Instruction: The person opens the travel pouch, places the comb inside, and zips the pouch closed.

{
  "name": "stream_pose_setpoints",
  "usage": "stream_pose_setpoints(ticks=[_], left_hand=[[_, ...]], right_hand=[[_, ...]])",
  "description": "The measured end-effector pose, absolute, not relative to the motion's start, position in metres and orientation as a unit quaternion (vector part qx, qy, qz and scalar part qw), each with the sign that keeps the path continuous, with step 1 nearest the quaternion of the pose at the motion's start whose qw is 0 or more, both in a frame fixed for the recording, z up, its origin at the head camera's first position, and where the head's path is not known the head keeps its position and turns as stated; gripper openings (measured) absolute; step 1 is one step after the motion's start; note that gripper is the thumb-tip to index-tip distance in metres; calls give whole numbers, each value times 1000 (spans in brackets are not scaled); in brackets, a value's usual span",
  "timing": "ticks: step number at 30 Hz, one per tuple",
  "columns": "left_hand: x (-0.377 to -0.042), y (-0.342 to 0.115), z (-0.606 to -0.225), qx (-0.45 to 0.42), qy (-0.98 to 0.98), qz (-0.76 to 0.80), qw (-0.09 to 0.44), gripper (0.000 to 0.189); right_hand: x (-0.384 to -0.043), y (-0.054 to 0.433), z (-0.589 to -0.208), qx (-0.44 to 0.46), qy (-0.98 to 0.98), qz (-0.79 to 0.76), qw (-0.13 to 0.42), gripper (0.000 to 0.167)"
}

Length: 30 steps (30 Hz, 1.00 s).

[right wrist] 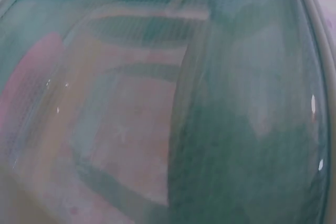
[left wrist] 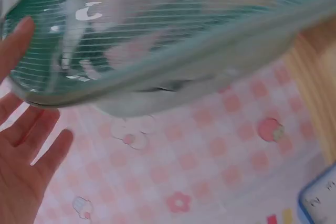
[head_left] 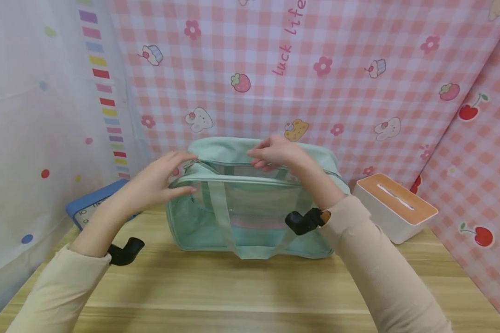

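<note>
A mint-green bag [head_left: 250, 180] with a clear front panel and a strap handle stands upright on the wooden table; its zip opening gapes along the top. At its upper left corner is my left hand [head_left: 162, 180], fingers behind and thumb in front. In the left wrist view those fingers [left wrist: 39, 145] look straight and spread beside the bag's edge. Over the opening hovers my right hand [head_left: 277, 152], its fingers loosely bent to the left with nothing visible between them. Something pink [head_left: 258, 222] shows through the clear panel. The right wrist view shows the panel close up, but not the hand.
A blue-framed clock [head_left: 96, 199] stands behind my left forearm. To the right of the bag is a white tissue box [head_left: 393, 208] with an orange lid. Patterned cloth [head_left: 241, 55] hangs behind, with more on both sides. The wooden table [head_left: 216, 296] extends in front.
</note>
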<state>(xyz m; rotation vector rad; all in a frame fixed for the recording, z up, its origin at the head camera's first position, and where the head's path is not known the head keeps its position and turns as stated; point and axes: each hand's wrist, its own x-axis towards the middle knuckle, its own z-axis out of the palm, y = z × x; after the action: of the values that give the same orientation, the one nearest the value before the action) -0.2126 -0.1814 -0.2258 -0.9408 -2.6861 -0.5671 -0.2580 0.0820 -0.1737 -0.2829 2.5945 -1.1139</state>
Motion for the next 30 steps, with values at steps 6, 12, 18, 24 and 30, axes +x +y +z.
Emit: stream_pose_setpoints(ticks=[6, 12, 18, 24, 30], left_hand=[[-206, -192, -247, -334, -893, -199, 228, 59], [-206, -185, -260, -360, -849, -225, 315, 39], [-199, -177, -263, -321, -864, -197, 334, 31], [-196, -176, -263, -300, -870, -200, 337, 26], [-197, -176, -264, -291, -878, -194, 326, 24]], right_hand=[[-257, 59, -172, -106, 901, -390, 154, 42], [-256, 39, -170, -123, 907, -377, 142, 40], [-253, 18, -168, -158, 925, -327, 110, 35], [-252, -1, -169, -184, 946, -263, 51, 29], [-250, -17, -171, -198, 954, -226, 19, 25]])
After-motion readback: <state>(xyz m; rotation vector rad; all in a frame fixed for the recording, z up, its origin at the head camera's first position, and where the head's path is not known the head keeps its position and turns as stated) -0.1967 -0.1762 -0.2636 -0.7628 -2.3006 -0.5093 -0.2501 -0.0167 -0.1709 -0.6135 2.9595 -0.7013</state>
